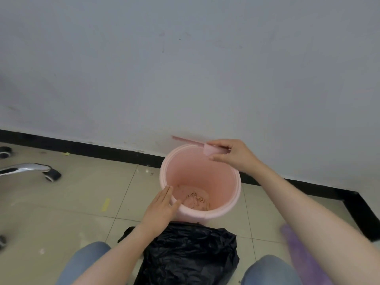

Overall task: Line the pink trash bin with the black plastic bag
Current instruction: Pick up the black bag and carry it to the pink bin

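The pink trash bin [218, 177] stands on the tiled floor close to the wall, its mouth uncovered and dirt stains on its bottom. My right hand [230, 155] grips a pink ring-shaped rim piece [189, 141], tilted up above the bin's far edge. My left hand [162, 204] rests flat against the bin's near-left rim, thumb hooked just inside. The black plastic bag [189, 254] lies crumpled on the floor between my knees, right in front of the bin.
A chrome office-chair leg with black casters [51, 174] reaches in from the left. A black baseboard [102, 150] runs along the wall behind the bin. Something purple and blurred [298, 243] lies at the right beside my knee.
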`<state>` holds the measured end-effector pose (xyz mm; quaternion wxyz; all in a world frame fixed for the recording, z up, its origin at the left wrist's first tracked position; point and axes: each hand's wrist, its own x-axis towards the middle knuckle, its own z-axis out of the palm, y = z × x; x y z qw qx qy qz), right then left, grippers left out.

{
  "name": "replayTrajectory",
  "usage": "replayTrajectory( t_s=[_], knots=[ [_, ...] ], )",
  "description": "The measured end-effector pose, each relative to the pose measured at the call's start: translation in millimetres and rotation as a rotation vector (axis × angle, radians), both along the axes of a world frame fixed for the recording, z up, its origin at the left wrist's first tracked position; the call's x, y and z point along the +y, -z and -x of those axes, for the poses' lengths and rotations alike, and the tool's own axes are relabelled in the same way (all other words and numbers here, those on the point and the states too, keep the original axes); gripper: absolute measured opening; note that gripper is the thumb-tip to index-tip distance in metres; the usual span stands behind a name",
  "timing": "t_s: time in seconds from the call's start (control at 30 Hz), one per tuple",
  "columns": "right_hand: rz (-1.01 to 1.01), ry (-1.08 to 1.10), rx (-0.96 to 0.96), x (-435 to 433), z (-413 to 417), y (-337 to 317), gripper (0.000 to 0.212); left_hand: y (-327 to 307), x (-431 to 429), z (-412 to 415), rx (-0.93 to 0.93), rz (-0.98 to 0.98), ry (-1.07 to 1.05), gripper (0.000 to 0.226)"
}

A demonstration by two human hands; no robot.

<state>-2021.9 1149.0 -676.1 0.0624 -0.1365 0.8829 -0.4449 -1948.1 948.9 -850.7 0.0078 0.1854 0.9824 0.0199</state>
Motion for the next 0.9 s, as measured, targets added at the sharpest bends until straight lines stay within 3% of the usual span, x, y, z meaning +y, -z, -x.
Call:
replayTrajectory(
  t_s=[0.2,0.33,0.4,0.47,0.6,0.73,0.9],
  knots=[
    [-0.185,0.062,0.184,0.7,39.6,-31.0,0.024,-15.9,-5.2,4.0,-0.205,-0.1,-0.038,0.053],
    [-0.464,0.306,0.565,-8.0,71.4,-31.0,0.025,-10.5,5.5,5.6,-0.179,-0.176,-0.127,0.068],
    [-0.525,0.403,0.633,-16.4,84.6,-32.2,0.028,-5.8,9.3,3.2,-0.189,-0.218,-0.174,0.068],
    [-0.532,0.338,0.552,-22.4,101.2,-33.3,0.029,-1.7,9.3,3.8,-0.213,-0.228,-0.199,0.066],
    [-0.433,0.218,0.26,-21.7,124.2,-37.0,0.061,2.0,8.7,7.2,-0.235,-0.252,-0.209,0.07],
    [-0.493,0.281,0.235,-11.3,112.4,-33.6,0.066,1.4,8.1,6.4,-0.255,-0.265,-0.197,0.073],
    [-0.268,0.238,0.203,-15.6,67.7,-11.3,0.061,-4.3,6.8,5.0,-0.281,-0.24,-0.171,0.077]
  ],
)
